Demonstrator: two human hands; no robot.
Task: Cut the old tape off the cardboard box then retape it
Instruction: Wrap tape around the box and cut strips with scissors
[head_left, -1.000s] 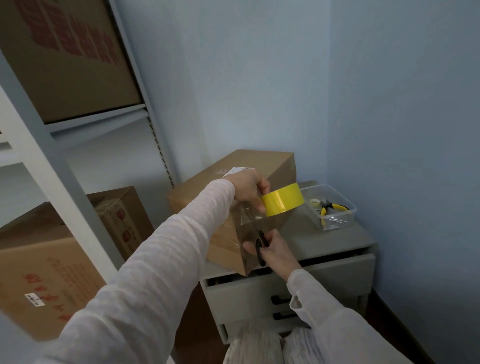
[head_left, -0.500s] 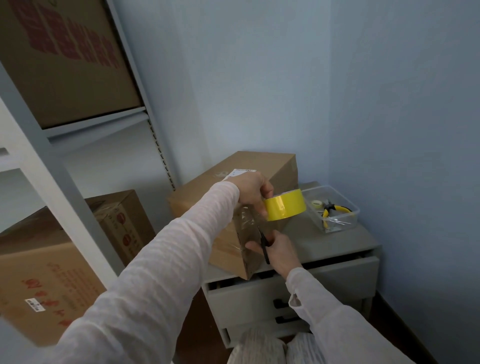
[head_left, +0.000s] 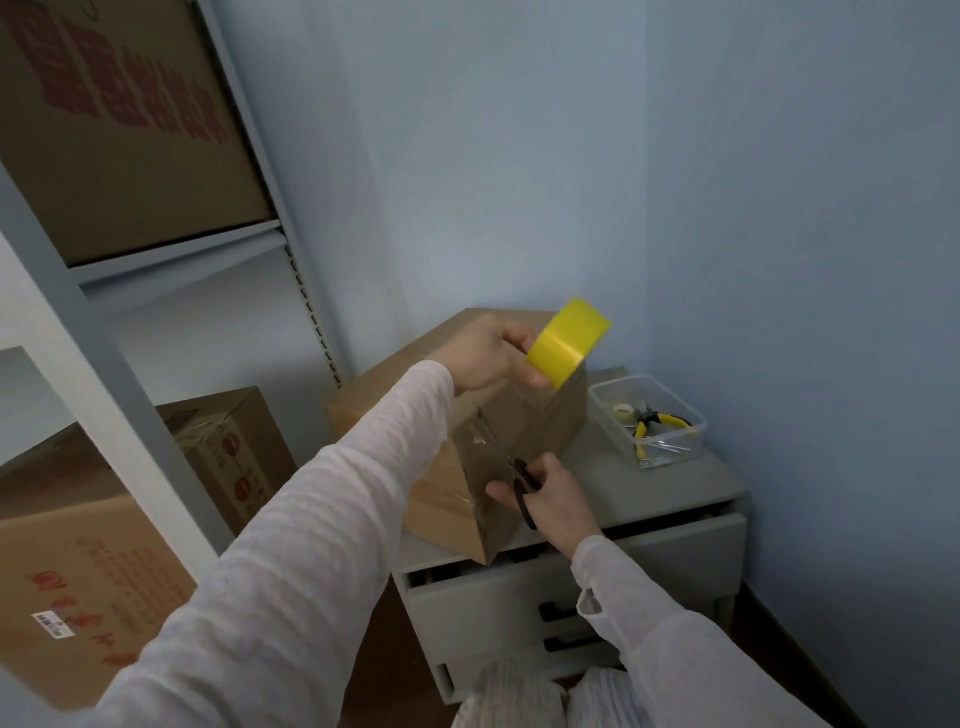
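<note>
— On the far left, what is cut off?
— Your rack runs out of the picture, and so do its three stored boxes, one up top and two below. Their red print is too blurred to read. Your left sleeve hides the near left part of the one cardboard box, which stands on the grey cabinet with its near corner past the front edge.
— And the hands?
— Two. Your left hand curls its fingers round the one yellow tape roll, tilted above the box's top right corner. Half a second ago that roll sat lower, against the box's face. Your right hand grips the one pair of black scissors beside the box's near face. The blades are mostly hidden, so their gap cannot be told.
— Farther right?
— One clear tub sits on the cabinet top, just beside the box. It holds yellow-handled pliers and a small pale roll.
</note>
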